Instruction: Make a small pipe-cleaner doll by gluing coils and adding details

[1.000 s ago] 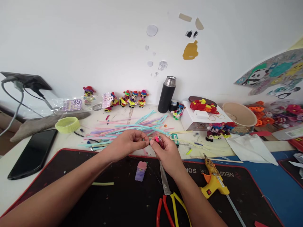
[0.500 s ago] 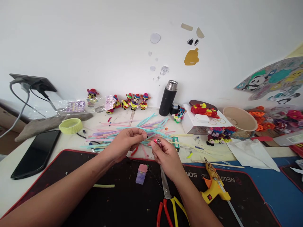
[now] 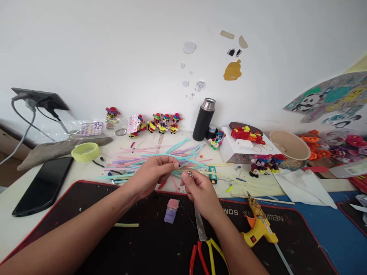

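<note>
My left hand (image 3: 156,172) is closed in a pinch above the mat's back edge. A tiny dark tip shows at its fingertips; what it belongs to is too small to name. My right hand (image 3: 200,191) is wrapped round a lighter (image 3: 190,174), whose metal top pokes out by the thumb, close to the left fingertips. Below the hands, a small pink and purple fuzzy piece (image 3: 171,211) lies on the black mat (image 3: 149,248). Scissors (image 3: 202,229) with red and yellow handles lie partly under my right hand and forearm.
Pastel pipe cleaners (image 3: 129,162) are spread behind the hands. A yellow glue gun (image 3: 259,225) rests on the mat at right, and a black phone (image 3: 43,187) lies at left. Along the wall stand fuzzy figurines (image 3: 163,124), a black flask (image 3: 204,119) and a white box (image 3: 239,152).
Both hands keep nearly the same place. The right thumb has shifted over the lighter's top, and less of its red part shows. The view has moved very slightly.
</note>
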A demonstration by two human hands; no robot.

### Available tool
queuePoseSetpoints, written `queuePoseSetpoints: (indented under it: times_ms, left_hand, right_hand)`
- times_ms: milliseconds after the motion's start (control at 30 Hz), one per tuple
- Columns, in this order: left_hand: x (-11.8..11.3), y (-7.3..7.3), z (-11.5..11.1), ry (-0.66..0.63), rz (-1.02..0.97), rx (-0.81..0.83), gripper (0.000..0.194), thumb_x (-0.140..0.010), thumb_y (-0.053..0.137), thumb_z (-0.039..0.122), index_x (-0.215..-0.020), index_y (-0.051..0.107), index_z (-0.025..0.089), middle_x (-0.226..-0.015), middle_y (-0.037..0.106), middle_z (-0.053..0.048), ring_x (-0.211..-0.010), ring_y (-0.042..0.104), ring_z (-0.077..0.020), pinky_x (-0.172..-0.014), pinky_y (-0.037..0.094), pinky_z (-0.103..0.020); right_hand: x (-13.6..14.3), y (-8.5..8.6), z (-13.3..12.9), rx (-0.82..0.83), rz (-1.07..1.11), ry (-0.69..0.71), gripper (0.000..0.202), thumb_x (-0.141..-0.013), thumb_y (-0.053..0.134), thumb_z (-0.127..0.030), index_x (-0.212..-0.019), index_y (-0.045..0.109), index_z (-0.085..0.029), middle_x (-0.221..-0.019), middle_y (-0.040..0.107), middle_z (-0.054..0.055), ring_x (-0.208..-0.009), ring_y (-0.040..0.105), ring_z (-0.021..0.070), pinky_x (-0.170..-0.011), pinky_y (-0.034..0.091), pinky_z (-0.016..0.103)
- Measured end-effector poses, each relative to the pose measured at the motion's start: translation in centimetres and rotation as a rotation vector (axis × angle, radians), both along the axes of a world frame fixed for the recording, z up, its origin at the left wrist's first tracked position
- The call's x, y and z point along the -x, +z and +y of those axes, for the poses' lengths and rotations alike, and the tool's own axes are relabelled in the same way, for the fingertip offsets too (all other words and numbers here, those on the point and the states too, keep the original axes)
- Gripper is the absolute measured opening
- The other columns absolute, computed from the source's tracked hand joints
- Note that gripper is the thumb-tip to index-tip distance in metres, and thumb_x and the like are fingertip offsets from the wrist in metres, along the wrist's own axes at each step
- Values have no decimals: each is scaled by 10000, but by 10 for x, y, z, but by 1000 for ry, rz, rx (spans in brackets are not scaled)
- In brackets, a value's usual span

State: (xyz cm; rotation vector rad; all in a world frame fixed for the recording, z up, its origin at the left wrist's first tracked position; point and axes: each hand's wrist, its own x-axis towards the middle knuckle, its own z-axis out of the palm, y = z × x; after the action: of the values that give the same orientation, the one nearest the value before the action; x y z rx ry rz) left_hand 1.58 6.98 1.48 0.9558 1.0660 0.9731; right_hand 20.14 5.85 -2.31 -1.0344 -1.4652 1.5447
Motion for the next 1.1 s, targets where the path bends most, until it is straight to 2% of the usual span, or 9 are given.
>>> queuePoseSetpoints:
  times_ms: [200,333,467,1100]
  left_hand:
    - [-2,-3,-3,-12,3,8,419,-712,878,508,-773,632,175,-502,361,109,-462,198,-58,-463,133,-251]
    - [-4,-6,-4,-28,-9,15,422,-709,883,510,-782,644,170,-535,390,97,-470,212,-58,-466,115,-254]
    - [-5,-8,-5,-43,-23,25,398,-717,874,488,-789,647,169,-545,376,100,-478,190,-60,-471,100,-258]
    - [-7,-10,-7,-82,-39,42,345,-739,850,455,-811,667,171,-524,378,100,-467,183,-63,-468,86,-261]
  right_hand:
    - [2,0,-4,-62,-81,-6,549,-985,565,-718,-722,433,-254,-594,340,-83,-508,266,119,-489,220,281]
    - [7,3,-6,-166,-185,-76,492,-1011,545,-576,-677,380,-256,-598,331,-69,-566,296,135,-535,242,288]
    - [10,6,-7,-234,-258,-130,433,-984,532,-465,-644,365,-253,-607,329,-65,-589,297,137,-548,243,292]
    - [15,5,-10,-231,-318,-173,354,-917,519,-407,-625,392,-253,-569,388,-58,-574,340,146,-546,264,293]
